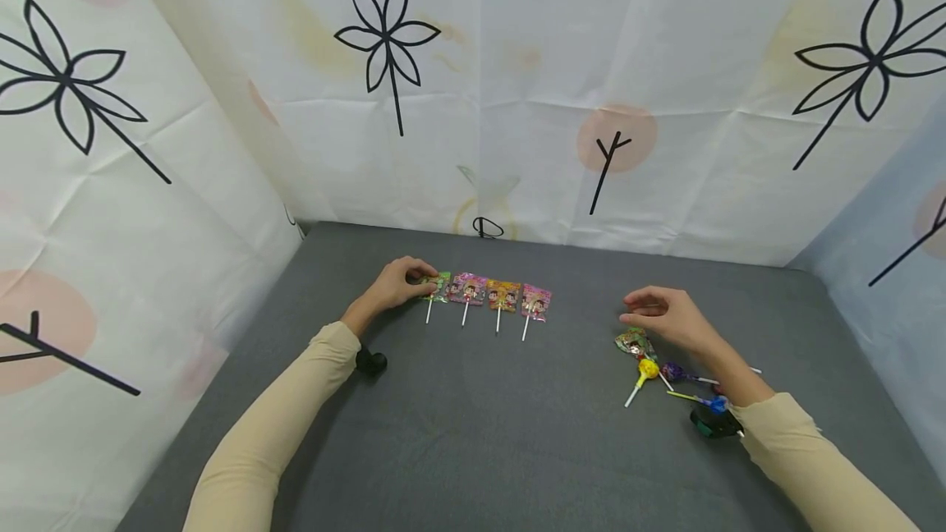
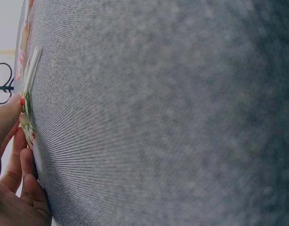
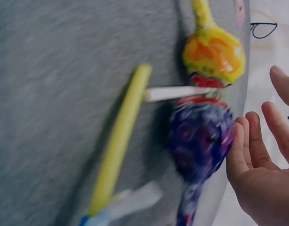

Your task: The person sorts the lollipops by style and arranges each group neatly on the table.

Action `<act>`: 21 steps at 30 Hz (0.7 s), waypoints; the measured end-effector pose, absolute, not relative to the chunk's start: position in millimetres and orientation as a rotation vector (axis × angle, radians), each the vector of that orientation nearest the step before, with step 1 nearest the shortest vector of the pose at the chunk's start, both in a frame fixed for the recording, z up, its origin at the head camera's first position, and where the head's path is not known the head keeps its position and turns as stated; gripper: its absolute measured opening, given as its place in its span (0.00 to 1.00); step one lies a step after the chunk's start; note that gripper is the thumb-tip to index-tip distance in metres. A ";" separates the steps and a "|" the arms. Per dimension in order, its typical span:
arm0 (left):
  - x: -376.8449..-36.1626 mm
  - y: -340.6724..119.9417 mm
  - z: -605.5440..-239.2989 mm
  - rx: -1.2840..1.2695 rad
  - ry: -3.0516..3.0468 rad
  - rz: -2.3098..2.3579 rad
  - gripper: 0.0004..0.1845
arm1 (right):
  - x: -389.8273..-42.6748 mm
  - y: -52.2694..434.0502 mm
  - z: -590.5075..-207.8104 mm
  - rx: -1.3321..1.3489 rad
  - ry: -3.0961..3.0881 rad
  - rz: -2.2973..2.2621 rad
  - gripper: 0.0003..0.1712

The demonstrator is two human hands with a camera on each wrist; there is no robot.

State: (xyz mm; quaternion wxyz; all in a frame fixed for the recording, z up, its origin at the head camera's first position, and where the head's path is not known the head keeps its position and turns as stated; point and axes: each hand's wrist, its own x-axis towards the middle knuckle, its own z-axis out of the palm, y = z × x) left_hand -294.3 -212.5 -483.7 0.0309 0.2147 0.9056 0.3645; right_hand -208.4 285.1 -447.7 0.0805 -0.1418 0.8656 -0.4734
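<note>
My left hand (image 1: 402,283) is at the left end of a row of flat-wrapped lollipops, its thumb and fingers pinching the edge of the green-wrapped lollipop (image 1: 443,286). To the right of it lie a pink-wrapped lollipop (image 1: 469,287), an orange-wrapped lollipop (image 1: 503,295) and another pink lollipop (image 1: 536,302), white sticks toward me. My right hand (image 1: 676,320) hovers with loosely bent fingers and holds nothing. Just under it lie a green-wrapped lollipop (image 1: 634,341), a round yellow lollipop (image 1: 647,369) and a purple lollipop (image 3: 201,139).
A blue lollipop (image 1: 717,404) with a yellow-green stick lies near the right wrist, among others partly hidden by the forearm. Both wrists carry dark camera straps. The grey tabletop (image 1: 488,433) meets a patterned white cloth (image 1: 517,171) at the back.
</note>
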 end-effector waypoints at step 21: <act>-294.7 -213.1 -485.6 0.650 2.783 1.118 0.14 | -197.2 297.1 -455.4 -0.440 2.530 -1.289 0.29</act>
